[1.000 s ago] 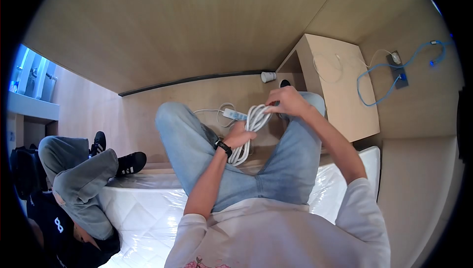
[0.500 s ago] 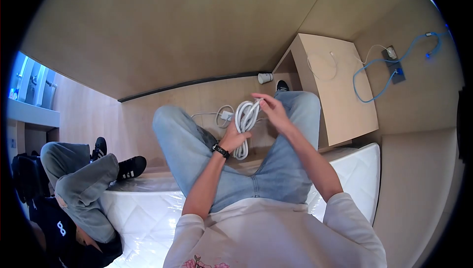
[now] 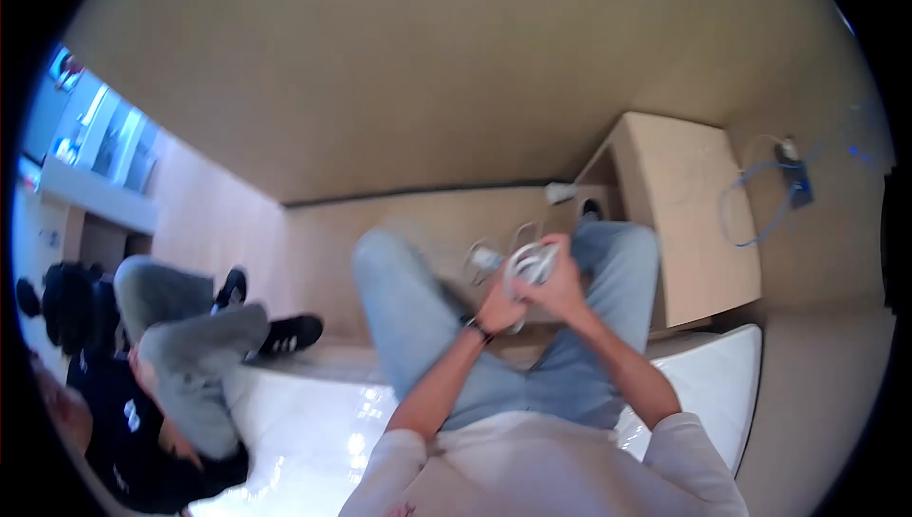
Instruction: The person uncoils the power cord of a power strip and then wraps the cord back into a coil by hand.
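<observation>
Between my knees, both hands hold a coiled white cable (image 3: 532,259). My left hand (image 3: 498,305) is closed around the lower left side of the coil. Against its right side, my right hand (image 3: 559,291) is closed too, with its fingers partly hidden behind the loops. A short end of the coil hangs below the hands. Just left of the coil is a white plug or adapter (image 3: 487,259) with thin cord around it, low near the floor. Motion blur softens the hands and the cable.
I sit on a plastic-wrapped mattress (image 3: 304,422). A wooden nightstand (image 3: 698,218) stands at right, near a wall socket (image 3: 795,181) with a blue cable (image 3: 730,218). A white cup (image 3: 560,193) lies by the panel. Another person (image 3: 180,365) sits at left.
The view has shifted, so the scene sits lower and further right. My right hand has moved down from the coil's top end to its side, and my hands are closer together.
</observation>
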The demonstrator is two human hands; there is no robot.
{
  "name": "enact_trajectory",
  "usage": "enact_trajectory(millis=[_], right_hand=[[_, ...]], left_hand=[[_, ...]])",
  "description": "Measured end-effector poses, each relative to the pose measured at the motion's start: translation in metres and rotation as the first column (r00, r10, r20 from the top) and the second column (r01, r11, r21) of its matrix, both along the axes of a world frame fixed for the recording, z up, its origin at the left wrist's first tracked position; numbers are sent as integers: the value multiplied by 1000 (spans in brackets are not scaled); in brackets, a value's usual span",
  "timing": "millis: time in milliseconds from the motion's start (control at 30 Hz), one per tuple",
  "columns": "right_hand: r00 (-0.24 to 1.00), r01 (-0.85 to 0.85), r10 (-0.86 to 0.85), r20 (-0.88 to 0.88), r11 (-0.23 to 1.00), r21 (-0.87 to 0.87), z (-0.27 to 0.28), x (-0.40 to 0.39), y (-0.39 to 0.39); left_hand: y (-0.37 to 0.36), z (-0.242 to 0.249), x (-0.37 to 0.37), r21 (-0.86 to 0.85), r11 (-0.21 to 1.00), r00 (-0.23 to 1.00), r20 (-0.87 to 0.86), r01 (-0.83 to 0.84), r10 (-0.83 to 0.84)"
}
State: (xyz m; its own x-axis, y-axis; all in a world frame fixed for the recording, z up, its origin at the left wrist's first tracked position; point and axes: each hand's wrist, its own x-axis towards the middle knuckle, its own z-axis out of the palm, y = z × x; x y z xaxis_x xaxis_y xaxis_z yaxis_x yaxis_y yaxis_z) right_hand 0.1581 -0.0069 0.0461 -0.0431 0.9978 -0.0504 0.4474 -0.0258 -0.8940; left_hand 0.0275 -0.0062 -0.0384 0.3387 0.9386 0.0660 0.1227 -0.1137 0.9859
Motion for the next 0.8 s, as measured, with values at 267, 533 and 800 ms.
enact_trajectory(millis=[267,533,800], right_hand=[[598,459,53,-800,795,397,162,128,110],[859,-63,182,-478,965,255,74,87,83],[959,-17,7,-284,999,-34,-6,-2,41]], left_hand=[[15,23,-12,-475,880,946,291,15,141],[21,7,-13,-652,740,732,584,165,351],[12,26,-8,-561,827,903,369,29,219]])
